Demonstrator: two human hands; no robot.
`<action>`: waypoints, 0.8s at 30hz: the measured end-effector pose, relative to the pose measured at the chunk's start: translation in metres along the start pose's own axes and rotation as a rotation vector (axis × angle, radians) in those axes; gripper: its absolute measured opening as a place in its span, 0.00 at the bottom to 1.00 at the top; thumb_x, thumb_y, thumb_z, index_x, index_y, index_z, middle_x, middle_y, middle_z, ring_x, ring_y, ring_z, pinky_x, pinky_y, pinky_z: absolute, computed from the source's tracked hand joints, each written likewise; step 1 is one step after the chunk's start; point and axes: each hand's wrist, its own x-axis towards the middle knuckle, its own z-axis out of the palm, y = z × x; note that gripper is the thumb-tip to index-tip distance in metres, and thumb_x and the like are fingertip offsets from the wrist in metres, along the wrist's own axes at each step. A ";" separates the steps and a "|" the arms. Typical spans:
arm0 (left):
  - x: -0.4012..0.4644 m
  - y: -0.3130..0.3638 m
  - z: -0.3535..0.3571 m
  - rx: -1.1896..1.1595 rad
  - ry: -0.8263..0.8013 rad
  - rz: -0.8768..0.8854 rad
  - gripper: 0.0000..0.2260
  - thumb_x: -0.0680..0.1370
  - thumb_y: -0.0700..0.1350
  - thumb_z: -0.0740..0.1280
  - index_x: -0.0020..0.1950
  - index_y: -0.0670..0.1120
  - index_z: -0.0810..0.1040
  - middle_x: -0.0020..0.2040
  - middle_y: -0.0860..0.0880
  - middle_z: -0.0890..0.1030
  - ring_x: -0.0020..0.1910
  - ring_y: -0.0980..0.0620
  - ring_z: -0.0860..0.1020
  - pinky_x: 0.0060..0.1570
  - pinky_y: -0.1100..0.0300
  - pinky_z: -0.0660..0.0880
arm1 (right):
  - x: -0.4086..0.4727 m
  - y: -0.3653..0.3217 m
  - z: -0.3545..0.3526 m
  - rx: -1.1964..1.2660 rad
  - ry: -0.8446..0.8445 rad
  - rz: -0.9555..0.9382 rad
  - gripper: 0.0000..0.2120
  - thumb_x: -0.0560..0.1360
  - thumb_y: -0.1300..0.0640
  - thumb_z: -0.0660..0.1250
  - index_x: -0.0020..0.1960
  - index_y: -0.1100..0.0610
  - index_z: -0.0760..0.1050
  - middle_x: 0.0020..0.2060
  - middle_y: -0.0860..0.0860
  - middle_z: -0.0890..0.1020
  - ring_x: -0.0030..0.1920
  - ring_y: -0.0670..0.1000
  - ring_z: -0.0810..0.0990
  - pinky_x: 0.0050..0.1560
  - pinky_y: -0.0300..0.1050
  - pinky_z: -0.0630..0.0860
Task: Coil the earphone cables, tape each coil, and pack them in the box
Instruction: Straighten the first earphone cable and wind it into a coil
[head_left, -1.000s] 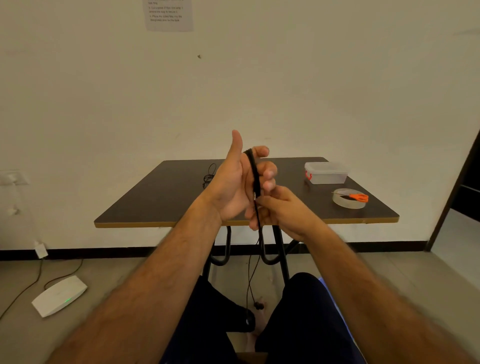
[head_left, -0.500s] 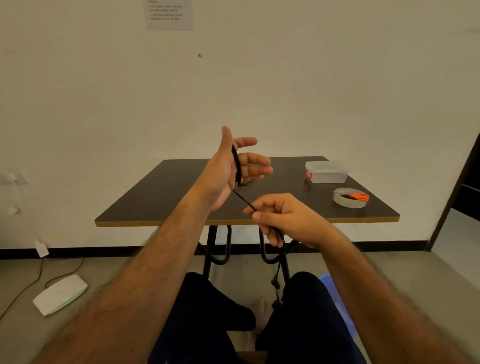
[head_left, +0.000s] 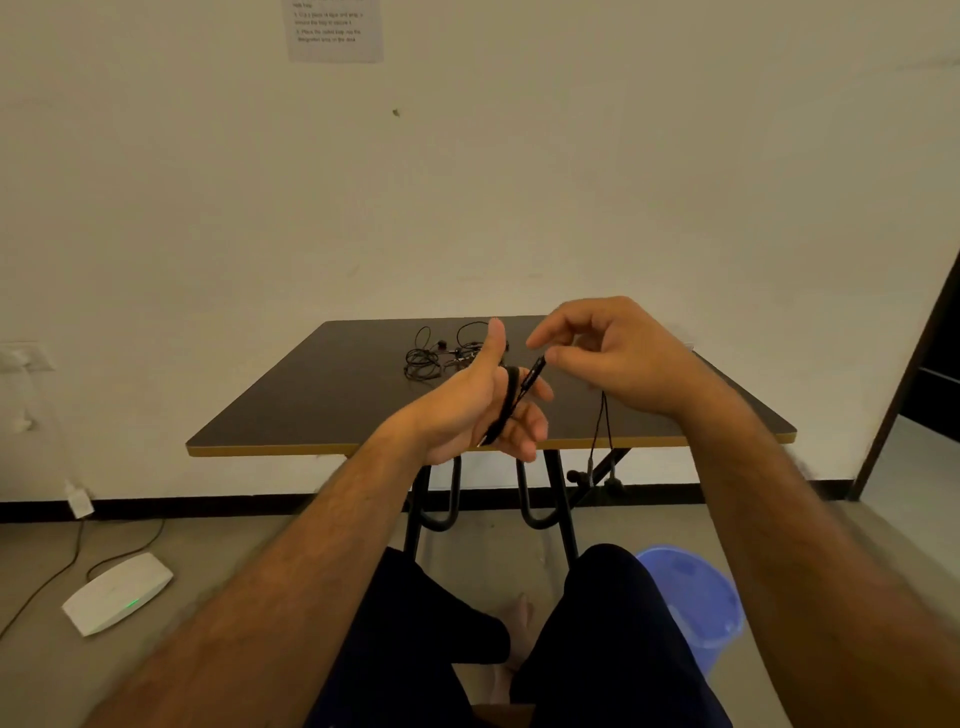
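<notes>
Since half a second ago the right hand (head_left: 618, 358) has swung up from below the table edge to the 2 o'clock side of the left hand (head_left: 480, 402), carrying the cable's (head_left: 506, 402) loose end with it.

On the floor at 8 o'clock lies a white router (head_left: 117, 592). On the table (head_left: 311, 400) at 12 o'clock sits a tangle (head_left: 441, 353) of more earphones. The left hand is upright, thumb raised, fingers loosely curled, with the cable wound round them. The right hand pinches the cable's stiff end, and the earbuds (head_left: 592, 475) dangle below it. At 4 o'clock stands a blue bin (head_left: 696, 603).
</notes>
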 end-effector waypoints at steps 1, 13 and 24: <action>0.000 -0.001 0.003 -0.034 -0.039 0.001 0.39 0.74 0.73 0.39 0.51 0.42 0.73 0.37 0.43 0.78 0.32 0.48 0.77 0.50 0.48 0.76 | 0.002 0.001 -0.001 0.028 0.015 -0.010 0.06 0.77 0.62 0.68 0.50 0.54 0.82 0.35 0.44 0.81 0.32 0.45 0.74 0.35 0.38 0.74; -0.003 0.014 0.020 -0.395 -0.297 0.123 0.34 0.73 0.73 0.38 0.41 0.46 0.67 0.30 0.49 0.70 0.24 0.55 0.68 0.42 0.53 0.78 | -0.003 0.028 0.035 0.616 0.175 0.122 0.05 0.74 0.58 0.67 0.45 0.58 0.80 0.33 0.46 0.83 0.36 0.44 0.80 0.39 0.39 0.78; 0.003 0.019 0.012 -0.446 0.140 0.349 0.23 0.82 0.63 0.47 0.44 0.47 0.69 0.33 0.49 0.73 0.31 0.51 0.74 0.40 0.56 0.75 | -0.024 0.032 0.074 0.646 0.037 0.250 0.11 0.81 0.63 0.61 0.42 0.59 0.78 0.31 0.54 0.78 0.30 0.51 0.76 0.36 0.43 0.77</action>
